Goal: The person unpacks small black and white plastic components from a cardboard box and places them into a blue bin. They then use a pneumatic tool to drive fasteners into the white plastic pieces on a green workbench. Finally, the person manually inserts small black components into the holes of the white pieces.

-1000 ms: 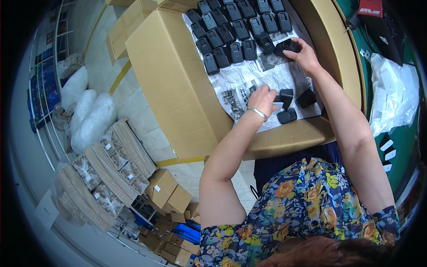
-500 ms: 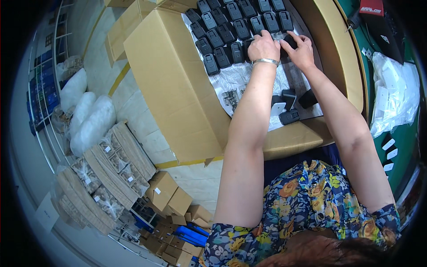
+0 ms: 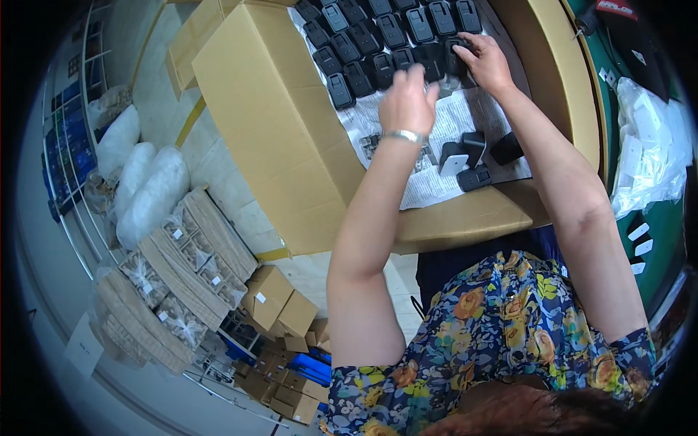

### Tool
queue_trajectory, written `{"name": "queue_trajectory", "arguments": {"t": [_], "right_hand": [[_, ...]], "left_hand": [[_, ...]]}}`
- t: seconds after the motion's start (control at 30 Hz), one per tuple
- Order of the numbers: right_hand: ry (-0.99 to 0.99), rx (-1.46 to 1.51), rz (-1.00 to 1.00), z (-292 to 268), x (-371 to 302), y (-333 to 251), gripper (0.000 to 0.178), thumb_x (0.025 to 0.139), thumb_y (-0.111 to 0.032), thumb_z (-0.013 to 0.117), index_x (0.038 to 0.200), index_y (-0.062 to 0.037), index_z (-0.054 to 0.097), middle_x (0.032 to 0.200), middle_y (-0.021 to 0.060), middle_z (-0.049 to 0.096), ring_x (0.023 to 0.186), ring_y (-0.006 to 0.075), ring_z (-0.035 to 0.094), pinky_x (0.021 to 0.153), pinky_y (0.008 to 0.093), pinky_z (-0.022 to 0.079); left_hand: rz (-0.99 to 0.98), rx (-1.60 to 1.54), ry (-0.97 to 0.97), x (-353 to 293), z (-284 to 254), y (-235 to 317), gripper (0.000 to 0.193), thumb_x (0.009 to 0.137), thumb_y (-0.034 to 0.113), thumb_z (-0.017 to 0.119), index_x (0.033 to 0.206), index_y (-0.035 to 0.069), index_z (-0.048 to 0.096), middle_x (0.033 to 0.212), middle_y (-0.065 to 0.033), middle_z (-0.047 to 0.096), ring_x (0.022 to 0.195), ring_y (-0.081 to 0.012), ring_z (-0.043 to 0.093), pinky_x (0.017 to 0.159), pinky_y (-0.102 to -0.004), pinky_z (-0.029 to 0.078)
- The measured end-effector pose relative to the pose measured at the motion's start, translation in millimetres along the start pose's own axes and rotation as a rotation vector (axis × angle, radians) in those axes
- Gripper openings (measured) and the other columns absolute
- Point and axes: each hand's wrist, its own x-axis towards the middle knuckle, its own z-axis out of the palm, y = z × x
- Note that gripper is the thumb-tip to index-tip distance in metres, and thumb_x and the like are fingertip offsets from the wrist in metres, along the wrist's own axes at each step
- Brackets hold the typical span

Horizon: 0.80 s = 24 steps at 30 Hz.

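Rows of small black plastic cases (image 3: 390,30), each with a recessed panel, stand on a printed paper sheet (image 3: 429,190) inside a cardboard box (image 3: 254,94). My right hand (image 3: 486,64) grips a black case (image 3: 455,59) at the right end of the nearest row, thumb and fingers at its upper part. My left hand (image 3: 408,107) is over the paper just below the rows, blurred, its thumb and forefinger apart with nothing visible between them. Partly behind my left wrist lie small metal pieces (image 3: 369,144). Nearer me are loose black cases (image 3: 474,177), one with a white face (image 3: 454,160).
On the green table (image 3: 618,236) to the right are a clear bag of white parts (image 3: 649,149) and several black-and-white pieces (image 3: 640,247). Divided cartons (image 3: 174,276), wrapped rolls (image 3: 156,200) and brown boxes (image 3: 275,301) stand on the left. The box's walls surround my hands.
My left hand has moved away from the nearest row, leftward and toward me. My right hand stays at the row's right end. The whole view has shifted slightly.
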Motion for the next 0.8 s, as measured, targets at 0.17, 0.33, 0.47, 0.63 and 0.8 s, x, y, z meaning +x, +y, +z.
{"name": "queue_trajectory", "arguments": {"t": [0.17, 0.33, 0.47, 0.63, 0.8], "right_hand": [[-0.087, -0.071, 0.130, -27.0, -30.7, -23.6, 0.036, 0.080, -0.027, 0.062, 0.105, -0.0019, 0.057, 0.093, 0.0144, 0.057, 0.082, 0.0272, 0.058, 0.076, 0.0342, 0.046], [-0.878, -0.361, 0.232, -51.9, -86.7, -40.9, 0.043, 0.070, -0.028, 0.069, 0.101, 0.0001, 0.055, 0.096, 0.0194, 0.056, 0.096, 0.0345, 0.055, 0.082, 0.0387, 0.044], [-0.958, -0.410, 0.180, -44.1, -89.7, -31.5, 0.059, 0.066, -0.025, 0.074, 0.113, -0.0010, 0.049, 0.107, 0.0208, 0.051, 0.100, 0.0364, 0.052, 0.086, 0.0385, 0.043], [-0.995, -0.352, 0.123, -58.4, -77.9, -39.3, 0.058, 0.065, -0.021, 0.075, 0.114, -0.0013, 0.049, 0.113, 0.0209, 0.045, 0.100, 0.0367, 0.051, 0.089, 0.0375, 0.042], [-0.711, -0.119, 0.070, -83.9, -51.9, -40.1, 0.047, 0.067, -0.004, 0.070, 0.111, -0.0070, 0.052, 0.110, 0.0179, 0.044, 0.103, 0.0348, 0.048, 0.093, 0.0346, 0.040]], "left_hand": [[-0.029, 0.030, -0.455, -70.8, 19.9, 4.5, 0.051, 0.070, 0.028, 0.069, 0.114, 0.009, 0.051, 0.099, -0.0210, 0.052, 0.089, -0.0361, 0.057, 0.076, -0.0407, 0.047], [0.115, 0.124, -0.466, -84.5, 61.0, -6.7, 0.046, 0.067, 0.019, 0.071, 0.107, 0.009, 0.051, 0.097, -0.0172, 0.046, 0.089, -0.0330, 0.055, 0.076, -0.0366, 0.048], [0.213, 0.164, -0.452, -87.4, 73.0, -13.8, 0.042, 0.066, 0.018, 0.072, 0.101, 0.005, 0.051, 0.097, -0.0169, 0.047, 0.088, -0.0329, 0.056, 0.075, -0.0367, 0.048], [0.039, 0.044, -0.483, -80.9, 54.8, -4.8, 0.043, 0.063, 0.019, 0.074, 0.096, 0.003, 0.053, 0.096, -0.0169, 0.047, 0.088, -0.0337, 0.055, 0.075, -0.0388, 0.047], [-0.036, -0.151, -0.228, -61.6, 43.0, -13.3, 0.045, 0.059, 0.023, 0.071, 0.094, 0.000, 0.055, 0.086, -0.0194, 0.054, 0.086, -0.0361, 0.055, 0.078, -0.0403, 0.045]]}}
